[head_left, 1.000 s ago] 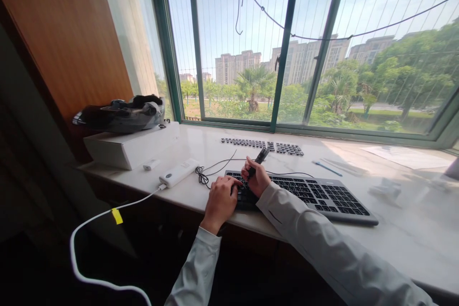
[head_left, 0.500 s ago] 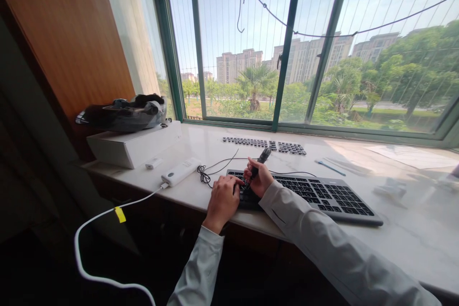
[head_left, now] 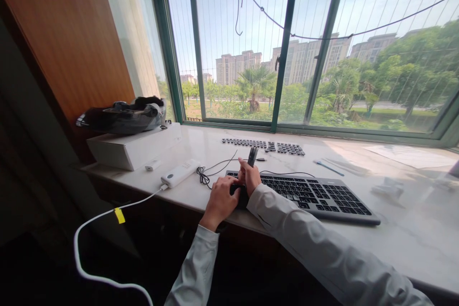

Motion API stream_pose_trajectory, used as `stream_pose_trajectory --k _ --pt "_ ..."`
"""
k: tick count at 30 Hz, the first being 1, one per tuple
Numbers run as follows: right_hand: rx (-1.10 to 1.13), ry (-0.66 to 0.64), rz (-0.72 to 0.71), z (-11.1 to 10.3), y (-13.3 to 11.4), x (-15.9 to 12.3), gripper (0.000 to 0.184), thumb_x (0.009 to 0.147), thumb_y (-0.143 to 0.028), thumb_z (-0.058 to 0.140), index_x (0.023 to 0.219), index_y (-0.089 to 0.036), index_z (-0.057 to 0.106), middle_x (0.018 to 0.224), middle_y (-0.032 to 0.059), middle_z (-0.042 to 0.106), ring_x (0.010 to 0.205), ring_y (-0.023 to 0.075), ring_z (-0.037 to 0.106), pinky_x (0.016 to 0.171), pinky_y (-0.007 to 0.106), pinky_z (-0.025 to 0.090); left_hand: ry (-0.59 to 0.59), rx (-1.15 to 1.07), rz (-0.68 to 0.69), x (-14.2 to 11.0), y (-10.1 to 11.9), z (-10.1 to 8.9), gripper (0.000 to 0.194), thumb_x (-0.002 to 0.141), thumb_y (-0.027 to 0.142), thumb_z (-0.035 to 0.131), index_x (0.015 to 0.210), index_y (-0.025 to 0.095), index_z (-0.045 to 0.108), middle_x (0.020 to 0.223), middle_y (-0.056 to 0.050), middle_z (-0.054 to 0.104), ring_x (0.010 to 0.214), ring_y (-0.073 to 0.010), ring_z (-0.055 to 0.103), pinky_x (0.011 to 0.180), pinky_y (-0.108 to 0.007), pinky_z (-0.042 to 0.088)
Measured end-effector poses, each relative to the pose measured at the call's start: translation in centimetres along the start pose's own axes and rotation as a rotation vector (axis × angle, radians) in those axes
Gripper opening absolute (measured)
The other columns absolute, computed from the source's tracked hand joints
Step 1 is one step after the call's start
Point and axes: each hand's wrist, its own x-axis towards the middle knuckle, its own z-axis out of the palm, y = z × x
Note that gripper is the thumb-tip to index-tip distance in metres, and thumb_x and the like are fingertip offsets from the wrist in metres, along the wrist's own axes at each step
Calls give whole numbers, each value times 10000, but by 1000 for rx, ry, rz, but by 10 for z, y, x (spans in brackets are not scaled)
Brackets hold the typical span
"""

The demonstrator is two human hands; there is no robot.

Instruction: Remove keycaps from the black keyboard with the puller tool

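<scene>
A dark keyboard (head_left: 315, 193) lies on the pale marble sill (head_left: 394, 220) in front of me. My left hand (head_left: 219, 201) rests curled on the keyboard's left end, fingers pressed on the keys. My right hand (head_left: 248, 178) sits just right of it, closed round a small dark tool (head_left: 252, 155) that stands nearly upright over the left keys. Its lower tip is hidden behind my fingers. A row of loose dark keycaps (head_left: 263, 146) lies further back near the window.
A white power bank (head_left: 179, 172) with a white cable (head_left: 103, 229) lies left of the keyboard, beside a black coiled wire (head_left: 204, 174). A white box (head_left: 134, 146) with a dark bag (head_left: 122, 114) on it stands at the far left. Blue pen (head_left: 327, 168) and papers (head_left: 409, 157) lie right.
My right hand has shifted left, closer to my left hand. The dark tool has swung from a rightward tilt to nearly upright.
</scene>
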Motion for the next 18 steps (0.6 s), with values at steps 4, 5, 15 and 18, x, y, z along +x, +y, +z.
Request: stream_pose_trajectory --k 4,5,15,18 --pt "-10 82 -38 1 3 -4 521 705 -503 673 471 -242 288 346 -73 244 315 66 233 318 263 177 -14 -9 -1 0 0 -1 170 790 211 607 950 228 663 1055 -30 658 1030 -211 547 938 -358 399" --pt "-7 84 -55 1 4 -5 502 696 -480 683 479 -243 298 342 -72 256 314 69 239 317 265 178 -16 -8 -1 1 0 -1 165 794 214 603 947 228 662 1053 -29 658 1027 -209 548 936 -356 400" --pt "27 62 -119 0 10 -7 427 663 -403 681 478 -244 330 324 -73 273 310 72 213 321 266 154 -54 7 -4 1 -2 -2 195 812 231 576 982 242 671 1094 -30 649 1044 -211 542 947 -361 384" --pt "-40 14 -201 -1 9 -11 449 692 -406 651 433 -234 328 325 -60 301 325 71 245 344 262 190 -57 6 -6 2 -3 -1 174 810 232 582 960 232 669 1094 -33 649 1041 -211 543 943 -359 389"
